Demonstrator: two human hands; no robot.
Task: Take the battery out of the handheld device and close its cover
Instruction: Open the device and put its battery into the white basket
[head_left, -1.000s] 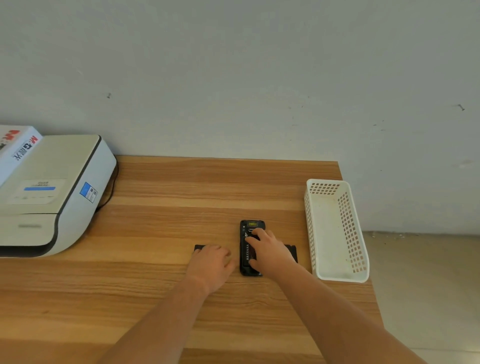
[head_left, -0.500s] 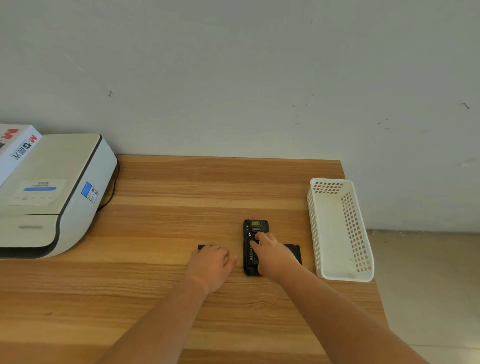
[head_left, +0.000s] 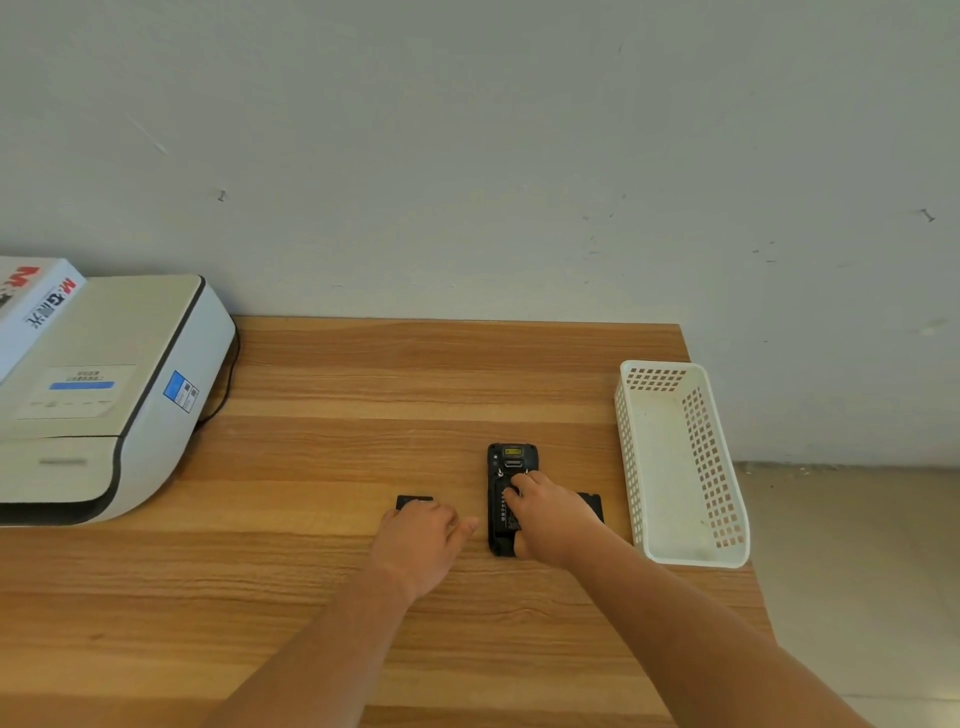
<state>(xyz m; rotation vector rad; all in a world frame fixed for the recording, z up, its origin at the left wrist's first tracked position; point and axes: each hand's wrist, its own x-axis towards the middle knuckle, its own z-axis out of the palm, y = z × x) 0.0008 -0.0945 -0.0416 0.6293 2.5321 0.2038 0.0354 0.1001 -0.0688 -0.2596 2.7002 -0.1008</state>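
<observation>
The black handheld device (head_left: 510, 462) lies lengthwise on the wooden table (head_left: 363, 395), with its back up and a labelled recess showing in its middle. My right hand (head_left: 550, 519) lies over its right side, fingertips on the recess and thumb at the near end. To the left, my left hand (head_left: 421, 540) rests palm down on a flat black piece (head_left: 413, 502); only that piece's far edge shows. A second flat black piece (head_left: 592, 506) peeks out on the right, behind my right hand. Which piece is the battery and which the cover, I cannot tell.
A white perforated basket (head_left: 680, 467) stands at the table's right edge, close to the device. A large white printer (head_left: 104, 405) fills the left side with a cable behind it and a box on top. The wall runs along the far edge.
My right fingertips have slid a little toward me along the device's back. The left hand has stayed on its black piece.
</observation>
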